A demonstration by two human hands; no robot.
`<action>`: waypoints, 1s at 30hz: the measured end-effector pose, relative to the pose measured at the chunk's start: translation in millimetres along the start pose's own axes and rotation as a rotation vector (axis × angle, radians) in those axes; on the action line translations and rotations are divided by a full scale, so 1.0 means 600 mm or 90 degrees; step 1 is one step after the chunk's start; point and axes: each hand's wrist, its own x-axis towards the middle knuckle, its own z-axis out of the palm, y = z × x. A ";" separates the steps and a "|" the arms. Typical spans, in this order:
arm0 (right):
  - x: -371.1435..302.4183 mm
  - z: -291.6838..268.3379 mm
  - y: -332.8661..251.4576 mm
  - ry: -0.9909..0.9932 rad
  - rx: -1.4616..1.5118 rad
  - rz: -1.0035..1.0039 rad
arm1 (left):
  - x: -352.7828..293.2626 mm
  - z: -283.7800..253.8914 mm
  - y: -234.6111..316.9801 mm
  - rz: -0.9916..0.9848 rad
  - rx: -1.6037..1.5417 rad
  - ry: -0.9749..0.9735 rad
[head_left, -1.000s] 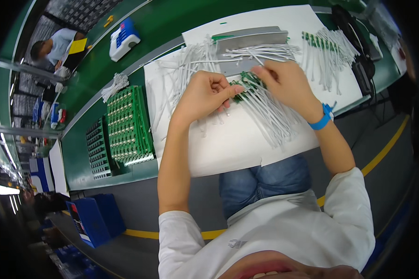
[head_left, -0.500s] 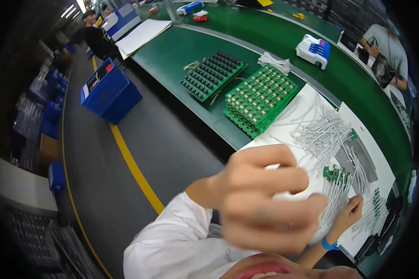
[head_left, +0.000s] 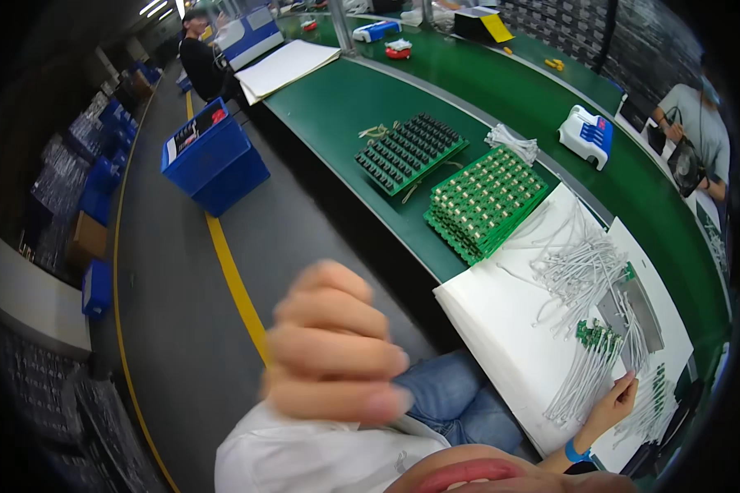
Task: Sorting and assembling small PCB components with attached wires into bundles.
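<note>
Raised over the floor at the bench's near side, my left hand (head_left: 333, 345) is a loose fist, slightly blurred, with nothing visible in its fingers. My right hand (head_left: 612, 411), with a blue band on its wrist, rests low over the white paper (head_left: 501, 329). Its fingers pinch the end of a thin white cable (head_left: 637, 349) beside a grey metal plate (head_left: 643, 316). Next to it lies a bundle of white cables with small green circuit boards (head_left: 598, 335) at their ends. More boards with cables (head_left: 656, 394) lie to its right.
Beyond the paper lie a tangled heap of white cables (head_left: 580, 267), a stack of green circuit panels (head_left: 489, 201) and a panel with black parts (head_left: 411, 152). A white-and-blue device (head_left: 588, 135) stands across the bench. Blue bins (head_left: 214, 164) stand on the floor. Two people are farther off.
My left hand has moved left, away from over the paper, and stays closed. The view has turned, shifting the bench rightward. My right hand stays by the cables.
</note>
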 end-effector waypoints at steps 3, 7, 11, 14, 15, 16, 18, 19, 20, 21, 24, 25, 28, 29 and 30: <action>0.002 0.005 -0.001 -0.015 -0.001 0.002 | -0.137 0.039 0.017 -0.241 -0.273 -0.133; 0.015 -0.041 0.018 -0.100 -0.171 0.012 | -0.446 0.122 0.170 -1.023 -0.873 -0.288; 0.017 -0.110 0.072 -0.057 -0.113 -0.046 | -0.517 0.134 0.198 -1.044 -1.040 -0.451; 0.019 -0.135 0.121 -0.124 -0.227 -0.006 | -0.515 0.130 0.190 -1.241 -1.260 -0.286; 0.020 -0.152 0.164 -0.141 -0.224 0.087 | -0.491 0.122 0.193 -1.416 -1.323 -0.180; 0.032 -0.184 0.205 -0.184 -0.208 0.151 | -0.460 0.114 0.186 -1.409 -1.313 -0.177; 0.001 -0.162 0.031 -0.092 -0.281 0.093 | -0.412 0.099 0.176 -1.445 -1.500 -0.053; -0.009 -0.168 -0.038 0.012 -0.369 0.035 | -0.426 0.102 0.185 -1.446 -1.502 -0.053; -0.002 -0.188 -0.039 -0.001 -0.376 -0.002 | -0.454 0.112 0.195 -1.584 -1.368 -0.074; 0.006 -0.215 -0.030 -0.014 -0.385 -0.038 | -0.483 0.121 0.200 -1.711 -1.223 -0.096; 0.079 -0.268 0.154 -0.055 -0.326 0.102 | -0.547 0.144 0.194 -1.716 -1.392 -0.030; 0.075 -0.334 0.198 -0.011 -0.356 -0.018 | -0.544 0.155 0.196 -1.691 -1.402 -0.071; 0.078 -0.383 0.192 -0.072 -0.424 0.096 | -0.533 0.188 0.174 -1.702 -1.499 -0.072; 0.086 -0.350 0.176 -0.079 -0.372 0.104 | -0.532 0.190 0.162 -1.745 -1.428 -0.053; 0.103 -0.315 0.171 -0.110 -0.387 0.120 | -0.530 0.180 0.152 -1.781 -1.336 -0.020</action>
